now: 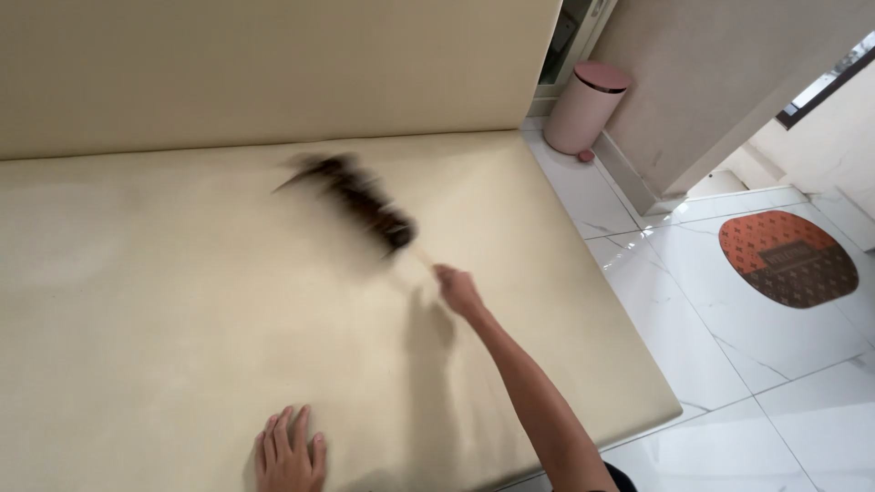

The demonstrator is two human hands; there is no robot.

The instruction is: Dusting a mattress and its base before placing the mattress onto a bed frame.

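Two bare hands show from above, seen by a camera worn on the person's head. Right hand point(457, 290) is closed in a fist around the thin pale handle of a duster point(357, 199), with the arm stretched out from the lower right of the frame. From that fist the duster slants up and to the left, its dark, bushy head smeared by motion blur, so its exact outline cannot be told. It hangs over the middle of a wide cream cushion point(164, 301), and whether the bristles touch the surface cannot be told. A soft shadow of the arm and duster falls on the cushion just below the fist. Left hand point(290, 451) lies flat on the cushion at the bottom edge of the frame, palm down, fingers spread apart and holding nothing. Behind the cushion, a padded backrest point(273, 64) of the same cream colour rises upright along the top of the view. To the right, the cushion's edge drops to a white marble floor point(729, 364) with faint grey veins. On that floor, well apart from the hands, an oval rug point(788, 258) in orange and dark brown lies near the right edge. Farther back, a pink round bin point(587, 106) with a lid stands against a beige wall point(711, 82).
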